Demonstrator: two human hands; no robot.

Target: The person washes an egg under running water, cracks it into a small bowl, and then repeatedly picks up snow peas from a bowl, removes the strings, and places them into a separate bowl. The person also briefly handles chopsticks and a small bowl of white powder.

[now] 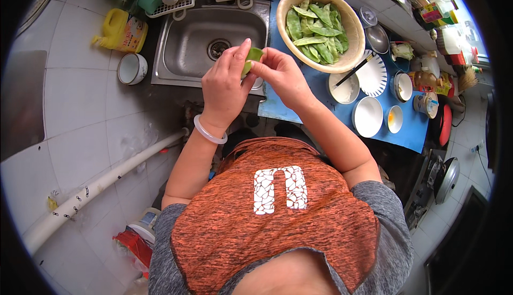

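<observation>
Over the front right edge of a stainless steel sink [180, 72], my left hand [228, 72] and my right hand [282, 72] meet, both gripping a green bean pod [254, 55]. The pod looks bent or split, with one piece above and one below between my fingertips; the fingers partly hide it. A pale bangle is on my left wrist. To the right of the sink a round beige basket [281, 22] holds many flat green bean pods [325, 31]. The sink's drain [219, 49] lies just left of my left hand's fingers.
On the blue counter mat [280, 106] stand a bowl with black chopsticks [354, 68], a fluted white plate [374, 76], a white bowl [367, 116] and a small bowl with egg yolk [394, 119]. Left of the sink are a yellow jug [124, 32] and an enamel mug [132, 69].
</observation>
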